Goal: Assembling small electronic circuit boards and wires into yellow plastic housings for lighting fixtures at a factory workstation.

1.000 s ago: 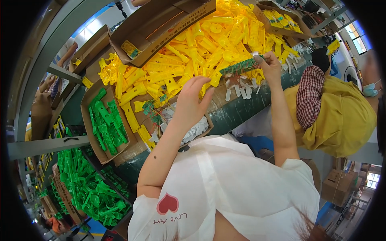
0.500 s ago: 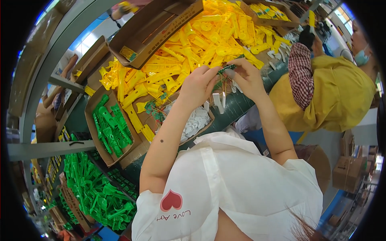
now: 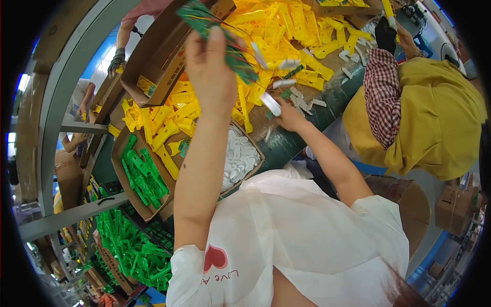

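Raised over the parts pile, my left hand (image 3: 210,77) is closed on a green circuit board panel (image 3: 200,18) with thin red and yellow wires, blurred by motion. More of the green board shows past the fingers. Lower and to the right, my right hand (image 3: 293,118) reaches down to the table among small white plastic pieces (image 3: 304,100). One longer white piece (image 3: 270,104) overlaps its thumb side; whether the fingers grip it cannot be seen. Other white pieces (image 3: 289,64) lie or hang between the two hands, in front of yellow plastic shells (image 3: 279,25).
A cardboard box with green shells (image 3: 140,169) stands left, beside a box of white parts (image 3: 239,158). Behind my left hand, an open carton (image 3: 153,66) rests on the yellow heap. A co-worker in yellow (image 3: 414,117) sits close on the right. A metal frame (image 3: 76,215) runs along the left.
My hands, together over the pile before, are now apart. The left has risen up and left with the circuit board; the right has dropped down toward the white pieces.
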Tool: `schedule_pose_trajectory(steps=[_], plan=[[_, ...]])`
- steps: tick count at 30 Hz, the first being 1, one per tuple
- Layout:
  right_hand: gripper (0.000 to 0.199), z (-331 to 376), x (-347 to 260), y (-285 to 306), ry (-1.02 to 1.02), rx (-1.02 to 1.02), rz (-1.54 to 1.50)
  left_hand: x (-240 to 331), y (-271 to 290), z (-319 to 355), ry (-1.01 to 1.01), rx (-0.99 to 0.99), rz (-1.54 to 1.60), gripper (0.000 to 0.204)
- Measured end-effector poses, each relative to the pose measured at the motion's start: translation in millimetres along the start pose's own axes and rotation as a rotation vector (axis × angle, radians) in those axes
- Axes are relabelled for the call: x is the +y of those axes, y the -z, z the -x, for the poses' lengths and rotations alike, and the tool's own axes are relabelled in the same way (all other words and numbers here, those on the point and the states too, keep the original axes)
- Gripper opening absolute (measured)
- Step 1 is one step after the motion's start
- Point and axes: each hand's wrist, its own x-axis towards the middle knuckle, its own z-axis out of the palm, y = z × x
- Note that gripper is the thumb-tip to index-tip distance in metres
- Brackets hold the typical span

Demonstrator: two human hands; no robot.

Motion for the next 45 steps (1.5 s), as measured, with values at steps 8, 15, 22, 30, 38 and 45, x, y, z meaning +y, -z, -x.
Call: schedule_pose_trajectory(steps=[8,15,22,30,38,45], plan=[[0.039,-38.5,43.5,37.4,0.027,0.492,0.146,31.5,40.4,-15.2,-0.001,0.146,-0.557,0.012],[0.051,-53.7,27.1,60.6,-0.217,0.179,0.321,2.4,57.4,57.8,0.625,-0.297,-1.173,0.019],[0.018,-9.2,-46.8,37.8,0.047,-0.189,-0.618,-21.5,75.0,104.4,0.648,-0.421,-1.199,0.018],[0.014,20.4,-50.7,-13.5,0.39,0.315,-0.198,-49.4,81.0,128.3,0.718,-0.117,-1.348,0.023],[0.005,23.4,-31.8,-10.6,0.184,0.069,-0.769,-38.6,97.0,129.7,0.754,-0.234,-0.792,0.02],[0.002,22.7,-27.6,-10.2,0.042,-0.078,-0.918,-42.6,102.7,136.8,0.634,-0.362,-1.052,0.024]])
